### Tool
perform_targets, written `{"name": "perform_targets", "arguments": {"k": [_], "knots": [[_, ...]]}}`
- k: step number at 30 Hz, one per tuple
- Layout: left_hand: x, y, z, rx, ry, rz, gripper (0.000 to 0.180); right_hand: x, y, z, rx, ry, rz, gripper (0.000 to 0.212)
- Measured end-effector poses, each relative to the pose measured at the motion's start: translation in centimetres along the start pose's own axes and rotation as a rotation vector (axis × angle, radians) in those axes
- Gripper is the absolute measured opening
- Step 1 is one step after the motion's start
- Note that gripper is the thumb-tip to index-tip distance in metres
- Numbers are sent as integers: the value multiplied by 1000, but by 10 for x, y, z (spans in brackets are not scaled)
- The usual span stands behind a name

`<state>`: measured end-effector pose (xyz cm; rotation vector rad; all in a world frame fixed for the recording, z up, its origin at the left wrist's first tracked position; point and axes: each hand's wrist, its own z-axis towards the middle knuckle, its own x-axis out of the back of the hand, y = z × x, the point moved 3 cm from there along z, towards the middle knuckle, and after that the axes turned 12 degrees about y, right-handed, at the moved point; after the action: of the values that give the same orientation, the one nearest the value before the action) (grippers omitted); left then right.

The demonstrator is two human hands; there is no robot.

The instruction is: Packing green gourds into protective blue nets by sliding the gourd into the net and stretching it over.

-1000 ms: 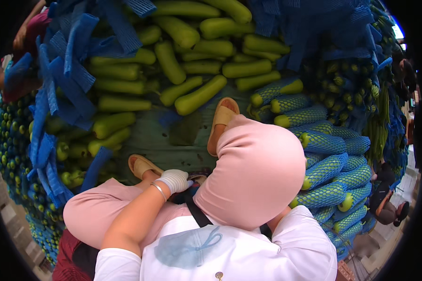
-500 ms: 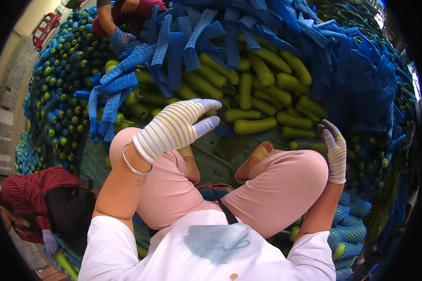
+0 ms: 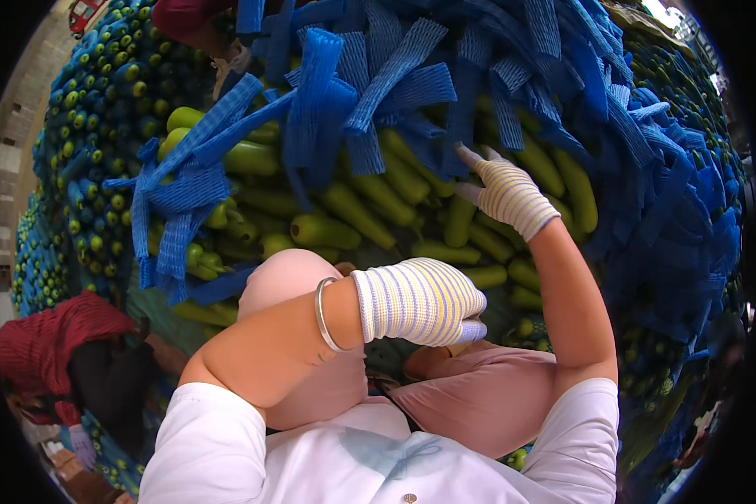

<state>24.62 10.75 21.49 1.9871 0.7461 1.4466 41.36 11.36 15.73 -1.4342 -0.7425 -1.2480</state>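
Observation:
My left hand (image 3: 422, 302), in a striped knit glove, is over my lap with its fingers curled inward. Whatever it holds, if anything, is hidden by the glove. My right hand (image 3: 508, 191), gloved the same way, reaches out over a heap of long green gourds (image 3: 353, 214). Its fingers are apart, and the tips lie by the lower end of a hanging blue foam net sleeve (image 3: 460, 113); whether they touch it I cannot tell. More blue net sleeves (image 3: 315, 92) lie loosely over the gourds.
Gourds in blue sleeves (image 3: 84, 151) are stacked high at the left, and more stand at the far right. A person in a red striped top (image 3: 59, 344) crouches at the lower left. Another person's arm (image 3: 231, 63) shows at the top. My bent knees (image 3: 290, 281) frame the near side.
My left hand has moved right and nearer to my lap, its fingers now curled. My right hand has swung from beside my right knee up and left to the sleeves. The view has shifted.

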Motion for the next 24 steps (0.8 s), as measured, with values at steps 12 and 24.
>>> {"name": "perform_targets", "arguments": {"k": [12, 24], "knots": [[64, -80, 39, 296, 530, 341, 35, -56, 44, -2, -466, 175, 810, 48], [32, -57, 15, 198, 844, -251, 39, -18, -16, -84, -469, 569, 1755, 42]]}}
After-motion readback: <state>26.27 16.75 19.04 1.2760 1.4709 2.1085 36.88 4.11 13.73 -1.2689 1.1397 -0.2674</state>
